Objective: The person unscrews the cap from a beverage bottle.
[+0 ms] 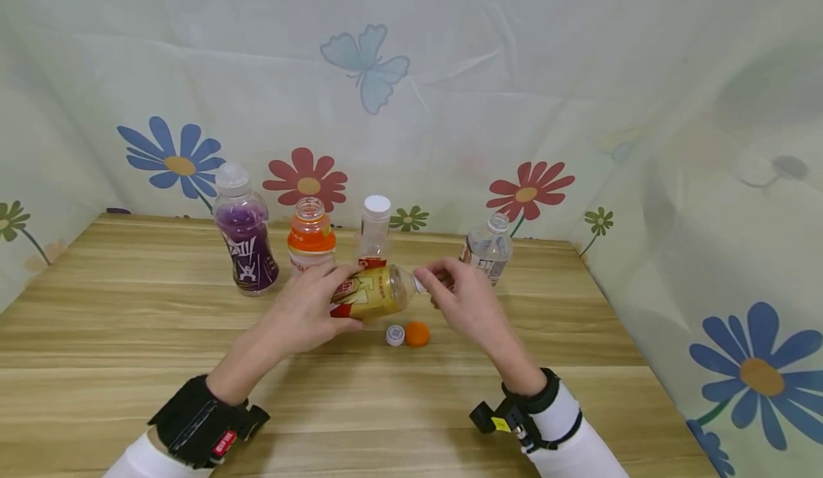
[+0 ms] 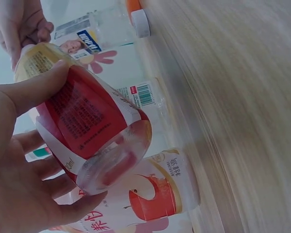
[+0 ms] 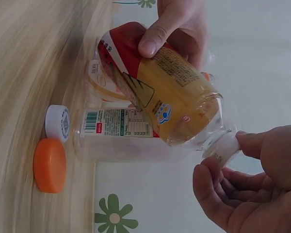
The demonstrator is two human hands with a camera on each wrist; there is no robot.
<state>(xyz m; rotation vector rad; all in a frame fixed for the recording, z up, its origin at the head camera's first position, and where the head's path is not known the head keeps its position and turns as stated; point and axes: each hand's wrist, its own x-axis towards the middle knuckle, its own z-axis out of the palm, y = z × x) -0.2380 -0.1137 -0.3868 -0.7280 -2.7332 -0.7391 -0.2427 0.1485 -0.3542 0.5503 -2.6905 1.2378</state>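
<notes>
REPORTER: From the left, what could go wrong?

HOLDER: An orange-and-white plastic bottle (image 1: 311,242), uncapped, stands just beyond my left grip (image 1: 307,310); a stray knuckle could topple it. That grip is wrapped round a clear plastic bottle with a gold-and-red label (image 1: 373,294). Squeezed too hard, its wall would probably buckle; held too loosely, the body could turn in my palm.

REPORTER: And further right?

HOLDER: A small white plastic cap (image 3: 224,147) sits at the bottle's neck, pinched between thumb and finger of my right grip (image 1: 466,296). It is a fingertip hold, so a slip could drop the cap to the pale wood-grain surface (image 1: 386,406), near a loose white plastic cap (image 1: 395,335) and a round orange plastic cap (image 1: 417,334). Sitting askew, it could jam; whether the threads have caught, I cannot tell. Beyond, a clear, labelled plastic bottle (image 1: 491,253) stands near enough to bump.

REPORTER: Where is the held bottle, and how does it look?

HOLDER: Raised above the surface between my two grips, tipped on its side, base left, neck right. The base is bare, see-through plastic. Next comes red with white banding, then gold with fine print, and finally clear shoulders narrowing to the neck.
</notes>
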